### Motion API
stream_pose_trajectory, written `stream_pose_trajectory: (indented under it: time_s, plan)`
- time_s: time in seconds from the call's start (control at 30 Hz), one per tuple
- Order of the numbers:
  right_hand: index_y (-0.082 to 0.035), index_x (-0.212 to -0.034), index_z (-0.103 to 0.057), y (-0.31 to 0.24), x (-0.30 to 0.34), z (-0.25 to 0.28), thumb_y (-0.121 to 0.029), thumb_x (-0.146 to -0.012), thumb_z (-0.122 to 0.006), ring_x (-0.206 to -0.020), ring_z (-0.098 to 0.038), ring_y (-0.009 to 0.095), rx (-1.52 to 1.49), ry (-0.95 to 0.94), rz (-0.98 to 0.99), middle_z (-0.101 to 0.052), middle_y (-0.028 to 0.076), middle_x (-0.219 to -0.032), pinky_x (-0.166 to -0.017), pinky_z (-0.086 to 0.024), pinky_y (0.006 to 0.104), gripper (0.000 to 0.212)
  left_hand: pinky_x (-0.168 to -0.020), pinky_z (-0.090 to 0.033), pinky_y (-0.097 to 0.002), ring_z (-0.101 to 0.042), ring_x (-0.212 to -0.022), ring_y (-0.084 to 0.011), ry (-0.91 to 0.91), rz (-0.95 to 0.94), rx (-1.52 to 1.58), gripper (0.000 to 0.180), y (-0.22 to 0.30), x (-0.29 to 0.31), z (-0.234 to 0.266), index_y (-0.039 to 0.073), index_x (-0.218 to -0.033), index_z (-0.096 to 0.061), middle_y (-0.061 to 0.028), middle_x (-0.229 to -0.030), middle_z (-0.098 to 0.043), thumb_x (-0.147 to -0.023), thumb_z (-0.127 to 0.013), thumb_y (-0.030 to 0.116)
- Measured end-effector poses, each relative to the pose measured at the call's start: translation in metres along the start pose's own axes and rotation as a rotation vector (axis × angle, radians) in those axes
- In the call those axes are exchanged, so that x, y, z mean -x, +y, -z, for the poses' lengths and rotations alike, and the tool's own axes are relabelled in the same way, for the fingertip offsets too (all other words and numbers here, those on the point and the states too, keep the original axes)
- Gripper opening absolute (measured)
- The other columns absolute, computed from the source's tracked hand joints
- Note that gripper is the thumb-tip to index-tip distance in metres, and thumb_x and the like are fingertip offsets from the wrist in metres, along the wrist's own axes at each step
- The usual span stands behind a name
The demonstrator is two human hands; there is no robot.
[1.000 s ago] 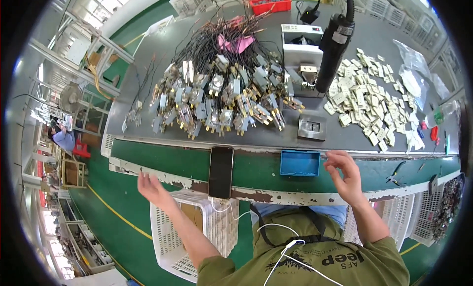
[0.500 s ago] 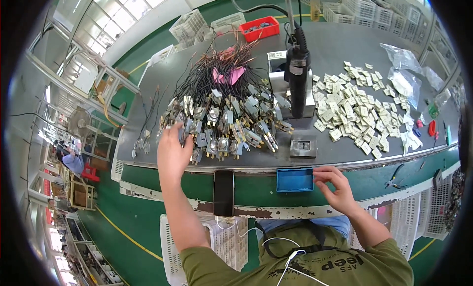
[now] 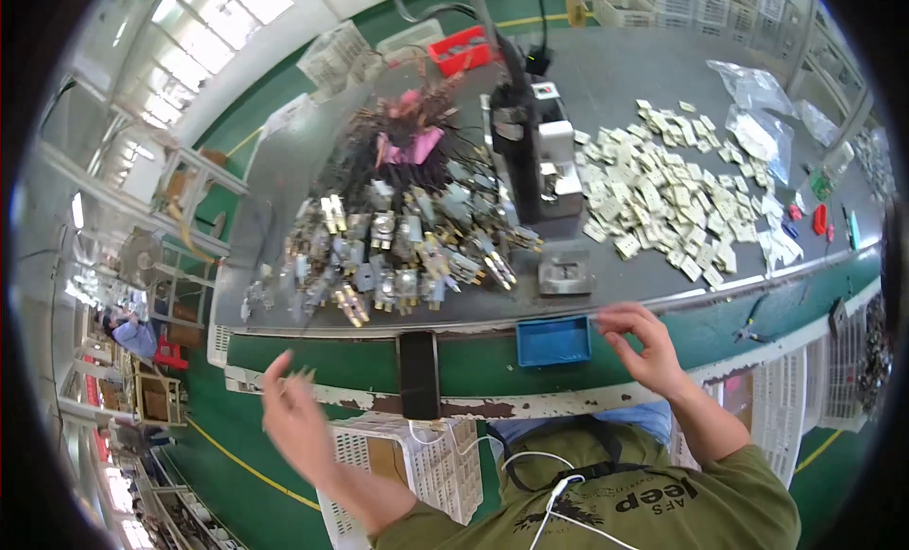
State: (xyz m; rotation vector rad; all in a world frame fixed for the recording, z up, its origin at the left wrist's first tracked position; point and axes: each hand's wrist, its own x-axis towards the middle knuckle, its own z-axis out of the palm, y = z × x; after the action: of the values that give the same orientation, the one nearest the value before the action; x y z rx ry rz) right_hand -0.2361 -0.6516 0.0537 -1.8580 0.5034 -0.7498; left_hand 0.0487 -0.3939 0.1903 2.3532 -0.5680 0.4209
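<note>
My left hand point(image 3: 299, 419) is in the air at the front left, past the table edge and smeared by motion. Whether anything is in its fingers cannot be made out. Beyond it lies a heap of wired plug parts point(image 3: 407, 252) with grey bodies, brass pins and black leads. My right hand point(image 3: 646, 346) hovers at the right end of a shallow blue tray point(image 3: 554, 342), its fingers loosely bent, thumb apart, nothing seen between them. A dark phone point(image 3: 418, 375) lies at the front edge, its white cable hanging down. A small metal block fixture point(image 3: 565, 273) sits behind the tray.
A press-like device point(image 3: 559, 162) with a dark upright cylinder stands mid-table. Right of it spreads a pile of cream plastic pieces point(image 3: 663, 195). Pliers point(image 3: 753, 325), a red tool point(image 3: 820, 219) and clear plastic bags point(image 3: 762, 124) are at the right; a red bin point(image 3: 461, 51) stands far back.
My left hand has drawn back from the plug heap toward me and to the left, past the table edge. My right hand stays beside the blue tray. The view has shifted slightly.
</note>
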Motion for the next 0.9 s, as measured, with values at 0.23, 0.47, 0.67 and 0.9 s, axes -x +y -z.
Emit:
stream_pose_trajectory:
  time_s: [0.23,0.47,0.67,0.9]
  plan:
    - [-0.003,-0.113,-0.063,0.012,-0.046,0.054,0.006,-0.083,-0.064,-0.089,-0.064,0.019,0.288,0.175,-0.027,-0.063,0.008,-0.100,-0.078,-0.050,0.0302,0.032,-0.048,-0.024,-0.0210,-0.030,-0.052,-0.0058,0.202,0.517,0.629,0.041,-0.088,0.031,0.039,0.002,-0.122,-0.056,0.0035,-0.064,-0.043,-0.100,-0.039,0.032]
    - [-0.007,-0.105,-0.061,0.064,-0.105,0.076,-0.030,-0.087,-0.066,-0.097,-0.059,0.032,1.013,0.145,-0.043,-0.064,0.012,-0.100,-0.087,-0.047,0.0412,0.029,-0.060,-0.035,-0.0231,-0.041,-0.070,-0.0091,-0.278,0.202,1.507,0.064,-0.065,0.056,-0.024,-0.001,-0.136,-0.037,-0.0018,-0.084,-0.049,-0.094,-0.060,0.042]
    - [-0.005,-0.114,-0.060,0.056,-0.110,0.082,-0.017,-0.090,-0.063,-0.074,-0.062,0.022,0.773,0.157,-0.161,-0.063,0.009,-0.089,-0.071,-0.050,0.0328,0.027,-0.069,-0.048,-0.0283,-0.057,-0.084,-0.0182,-0.597,0.197,1.577,0.072,-0.009,0.078,-0.060,0.001,-0.136,-0.037,-0.0104,-0.101,-0.060,-0.086,-0.070,0.041]
    - [0.002,-0.119,-0.054,-0.034,-0.039,0.018,0.003,-0.096,-0.050,-0.081,-0.067,0.022,-0.483,-0.190,-0.178,-0.061,0.012,-0.102,-0.072,-0.056,0.0329,0.024,-0.085,-0.049,-0.0337,-0.060,-0.101,-0.0216,-0.881,-0.011,1.493,0.060,0.044,0.108,-0.127,0.004,-0.144,-0.033,-0.0143,-0.112,-0.059,-0.094,-0.062,0.020]
